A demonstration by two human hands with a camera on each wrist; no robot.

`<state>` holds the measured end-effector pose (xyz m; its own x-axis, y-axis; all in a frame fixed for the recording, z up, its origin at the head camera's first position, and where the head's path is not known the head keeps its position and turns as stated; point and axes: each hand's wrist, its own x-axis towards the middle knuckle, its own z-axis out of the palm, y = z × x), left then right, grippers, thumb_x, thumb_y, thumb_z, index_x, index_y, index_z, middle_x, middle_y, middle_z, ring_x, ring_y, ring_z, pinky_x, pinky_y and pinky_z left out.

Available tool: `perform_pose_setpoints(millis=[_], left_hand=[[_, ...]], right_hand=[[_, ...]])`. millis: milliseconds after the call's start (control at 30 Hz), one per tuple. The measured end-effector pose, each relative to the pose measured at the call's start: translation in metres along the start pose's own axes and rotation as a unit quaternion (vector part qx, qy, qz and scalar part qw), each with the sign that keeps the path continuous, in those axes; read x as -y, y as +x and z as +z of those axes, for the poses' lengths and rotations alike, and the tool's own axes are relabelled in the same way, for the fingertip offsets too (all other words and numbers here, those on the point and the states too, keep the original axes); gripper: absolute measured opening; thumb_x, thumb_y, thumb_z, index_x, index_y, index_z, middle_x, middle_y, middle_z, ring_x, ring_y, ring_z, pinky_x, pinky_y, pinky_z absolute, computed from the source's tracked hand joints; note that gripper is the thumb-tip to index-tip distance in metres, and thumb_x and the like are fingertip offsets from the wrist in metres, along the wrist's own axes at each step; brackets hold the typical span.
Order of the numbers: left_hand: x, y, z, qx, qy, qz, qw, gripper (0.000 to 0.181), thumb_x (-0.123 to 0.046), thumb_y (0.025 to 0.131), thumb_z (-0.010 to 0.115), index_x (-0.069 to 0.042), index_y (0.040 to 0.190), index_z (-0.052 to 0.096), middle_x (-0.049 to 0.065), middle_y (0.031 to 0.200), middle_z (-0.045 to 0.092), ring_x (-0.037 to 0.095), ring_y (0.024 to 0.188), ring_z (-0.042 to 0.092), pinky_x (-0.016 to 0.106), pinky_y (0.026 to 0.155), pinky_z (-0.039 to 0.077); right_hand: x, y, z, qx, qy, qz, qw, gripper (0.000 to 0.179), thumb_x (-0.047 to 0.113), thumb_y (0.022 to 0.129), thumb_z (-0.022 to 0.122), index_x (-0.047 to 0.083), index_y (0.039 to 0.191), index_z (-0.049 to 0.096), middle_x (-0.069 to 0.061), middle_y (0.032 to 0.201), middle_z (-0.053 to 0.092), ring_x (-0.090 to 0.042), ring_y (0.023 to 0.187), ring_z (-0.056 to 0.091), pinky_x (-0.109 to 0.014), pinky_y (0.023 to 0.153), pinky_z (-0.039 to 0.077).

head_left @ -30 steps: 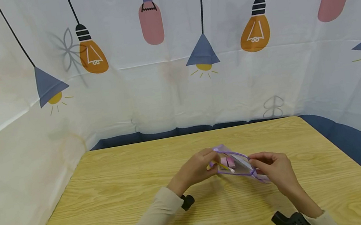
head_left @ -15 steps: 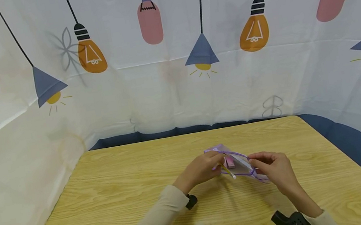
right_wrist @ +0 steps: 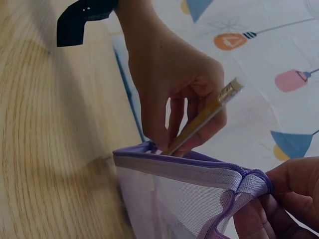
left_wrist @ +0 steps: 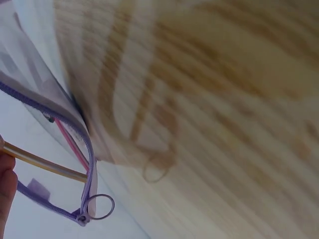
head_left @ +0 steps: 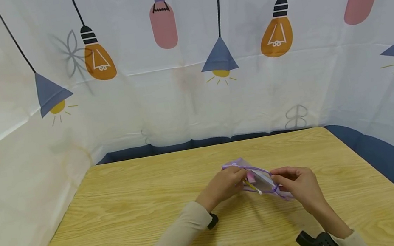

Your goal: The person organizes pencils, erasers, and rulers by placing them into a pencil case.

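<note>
A zip pouch of see-through mesh with purple edging (right_wrist: 174,191) stands with its mouth spread. My left hand (head_left: 224,187) is at the mouth's left part and pinches a yellow pencil (right_wrist: 202,119), whose white eraser end sticks up and out. The pencil's other end is down inside the pouch. My right hand (head_left: 301,187) pinches the right corner of the pouch between thumb and fingers. Something pink (head_left: 251,177) shows inside the pouch; its kind is unclear. In the left wrist view a ring-shaped zipper pull (left_wrist: 101,206) hangs at the zip's end.
The hands work above a wood-grain table (head_left: 136,201). Behind it hangs a white cloth printed with lamps (head_left: 193,97). A dark blue padded edge (head_left: 392,156) runs along the right. Black wrist mounts (head_left: 316,242) sit on the forearms.
My left hand has moved rightward along the pouch's mouth, carrying the pencil, which has turned so its eraser end points more toward the near side. My right hand stays where it was.
</note>
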<state>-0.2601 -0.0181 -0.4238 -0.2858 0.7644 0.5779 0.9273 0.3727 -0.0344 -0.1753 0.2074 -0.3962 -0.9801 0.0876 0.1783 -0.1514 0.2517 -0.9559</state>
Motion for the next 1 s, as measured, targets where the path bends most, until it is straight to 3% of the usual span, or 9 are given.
perform_pose_setpoints(millis=[300, 467, 600, 767, 867, 1000], left_hand=[[-0.004, 0.008, 0.004, 0.044, 0.064, -0.027, 0.9966, 0.013, -0.006, 0.083, 0.072, -0.008, 0.089, 0.060, 0.001, 0.086, 0.061, 0.010, 0.076, 0.056, 0.018, 0.068, 0.046], [-0.005, 0.012, 0.008, 0.033, 0.117, -0.015, 0.9925, 0.010, -0.008, 0.086, 0.071, -0.008, 0.091, 0.063, 0.001, 0.088, 0.064, 0.012, 0.079, 0.061, 0.019, 0.070, 0.049], [-0.005, 0.015, 0.011, 0.030, 0.154, 0.004, 0.9876, 0.007, -0.010, 0.089, 0.068, -0.008, 0.091, 0.062, 0.001, 0.086, 0.063, 0.012, 0.077, 0.061, 0.019, 0.066, 0.049], [-0.007, 0.018, 0.017, 0.064, 0.203, 0.017, 0.9769, 0.008, -0.019, 0.096, 0.061, -0.011, 0.096, 0.060, -0.001, 0.090, 0.063, 0.010, 0.081, 0.060, 0.018, 0.066, 0.049], [-0.009, 0.021, 0.021, 0.072, 0.232, 0.013, 0.9700, 0.011, -0.024, 0.096, 0.061, -0.013, 0.097, 0.061, -0.002, 0.091, 0.063, 0.010, 0.080, 0.061, 0.019, 0.064, 0.049], [-0.014, 0.026, 0.024, 0.090, 0.240, -0.013, 0.9664, 0.011, -0.024, 0.095, 0.062, -0.014, 0.100, 0.064, -0.002, 0.093, 0.064, 0.009, 0.079, 0.062, 0.020, 0.062, 0.049]], right_hand=[[0.002, -0.002, 0.000, 0.009, -0.004, 0.005, 0.9999, 0.030, 0.014, 0.089, 0.072, -0.010, 0.106, 0.069, -0.021, 0.097, 0.068, -0.025, 0.080, 0.068, -0.030, 0.065, 0.056], [0.002, -0.002, 0.000, 0.012, -0.007, 0.002, 0.9999, 0.027, 0.013, 0.089, 0.071, -0.009, 0.105, 0.070, -0.022, 0.097, 0.068, -0.026, 0.080, 0.068, -0.031, 0.065, 0.056], [0.002, -0.002, 0.000, 0.012, -0.010, -0.001, 0.9999, 0.025, 0.012, 0.089, 0.071, -0.008, 0.105, 0.070, -0.022, 0.097, 0.068, -0.028, 0.081, 0.068, -0.031, 0.065, 0.056], [0.002, -0.001, -0.001, 0.011, -0.012, -0.002, 0.9999, 0.024, 0.012, 0.089, 0.071, -0.007, 0.104, 0.071, -0.020, 0.097, 0.069, -0.030, 0.082, 0.068, -0.031, 0.065, 0.056], [0.001, -0.001, -0.001, 0.011, -0.010, -0.001, 0.9999, 0.025, 0.011, 0.089, 0.071, -0.008, 0.105, 0.070, -0.021, 0.098, 0.068, -0.032, 0.083, 0.068, -0.031, 0.065, 0.056], [0.000, -0.001, -0.002, 0.010, -0.011, -0.005, 0.9999, 0.027, 0.011, 0.090, 0.071, -0.010, 0.106, 0.069, -0.023, 0.099, 0.068, -0.033, 0.083, 0.067, -0.031, 0.065, 0.056]])
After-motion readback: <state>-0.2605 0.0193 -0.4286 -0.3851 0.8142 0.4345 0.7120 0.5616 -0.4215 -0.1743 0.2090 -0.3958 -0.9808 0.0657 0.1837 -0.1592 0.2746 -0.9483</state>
